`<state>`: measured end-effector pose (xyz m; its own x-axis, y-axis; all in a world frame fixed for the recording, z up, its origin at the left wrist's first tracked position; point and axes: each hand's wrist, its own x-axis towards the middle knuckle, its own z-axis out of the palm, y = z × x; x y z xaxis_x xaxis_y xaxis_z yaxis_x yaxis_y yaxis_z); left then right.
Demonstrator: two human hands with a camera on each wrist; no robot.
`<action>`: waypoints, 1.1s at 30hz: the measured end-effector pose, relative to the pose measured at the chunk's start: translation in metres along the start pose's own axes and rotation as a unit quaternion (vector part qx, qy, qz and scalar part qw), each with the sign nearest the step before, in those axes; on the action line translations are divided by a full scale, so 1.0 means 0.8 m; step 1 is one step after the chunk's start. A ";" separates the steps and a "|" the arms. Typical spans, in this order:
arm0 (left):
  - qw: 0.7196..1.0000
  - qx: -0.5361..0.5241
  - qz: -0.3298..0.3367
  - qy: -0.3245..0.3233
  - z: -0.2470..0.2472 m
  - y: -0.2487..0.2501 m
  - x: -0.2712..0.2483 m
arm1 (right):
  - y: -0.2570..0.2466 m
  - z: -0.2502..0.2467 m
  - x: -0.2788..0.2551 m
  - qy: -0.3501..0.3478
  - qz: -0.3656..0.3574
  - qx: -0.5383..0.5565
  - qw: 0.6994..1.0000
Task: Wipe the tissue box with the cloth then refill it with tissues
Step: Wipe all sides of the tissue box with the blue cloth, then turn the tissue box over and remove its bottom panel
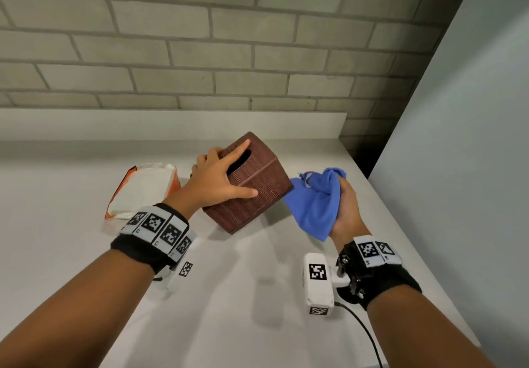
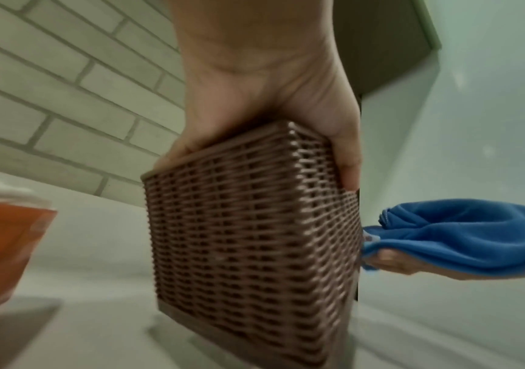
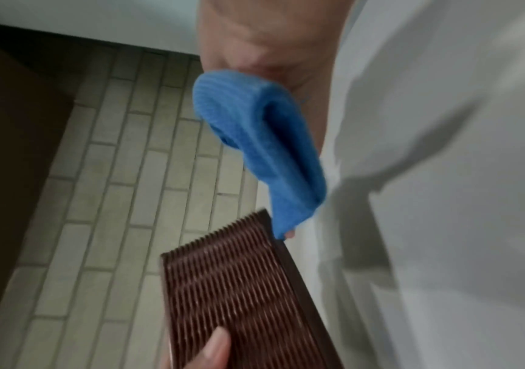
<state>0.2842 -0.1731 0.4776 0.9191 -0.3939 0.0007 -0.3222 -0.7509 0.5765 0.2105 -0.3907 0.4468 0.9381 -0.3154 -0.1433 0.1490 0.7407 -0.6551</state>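
While our left hand (image 1: 219, 177) tilts the box (image 1: 252, 187), we wipe.
Fingers clasp its top, baring a side to the cloth (image 1: 317, 201) bunched in our right hand (image 1: 347, 210).

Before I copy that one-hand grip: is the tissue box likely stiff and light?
Probably stiff: the box keeps square edges while the left hand tilts it. Likely light, since one hand holds it. The ribbed weave should resist slipping.

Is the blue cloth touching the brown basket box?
Touching. In the right wrist view the blue cloth's lower tip meets the woven tissue box's corner with no gap; the head view shows the cloth against its side.
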 end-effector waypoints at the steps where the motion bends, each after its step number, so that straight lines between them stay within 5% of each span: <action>1: 0.999 0.041 0.000 -0.006 0.002 0.001 0.002 | -0.002 -0.005 0.002 0.009 0.001 -0.039 0.999; 3: 0.993 0.121 0.009 -0.013 0.009 0.003 0.004 | -0.006 -0.014 0.010 0.043 0.014 -0.165 0.985; 5: 0.983 0.179 0.027 -0.021 0.017 0.004 0.007 | -0.014 -0.017 0.013 0.095 0.029 -0.346 0.933; 10: 0.967 0.250 0.046 -0.034 0.033 0.000 0.015 | -0.015 -0.022 0.013 0.023 -0.107 -0.639 0.761; 17: 0.963 0.261 0.055 -0.045 0.040 -0.002 0.018 | 0.018 -0.072 0.030 -0.009 0.029 -0.883 0.468; 26: 0.965 0.248 0.059 -0.064 0.039 -0.005 0.027 | -0.006 -0.023 0.028 -0.029 0.180 -0.882 0.434; 33: 0.967 0.232 0.068 -0.076 0.038 -0.002 0.033 | -0.001 0.038 0.023 -0.094 0.106 -0.857 0.496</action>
<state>0.3019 -0.1983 0.4517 0.8282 -0.5532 -0.0892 -0.5379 -0.8295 0.1501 0.2372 -0.3790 0.4675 0.9126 -0.1585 -0.3770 -0.2927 -0.8970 -0.3314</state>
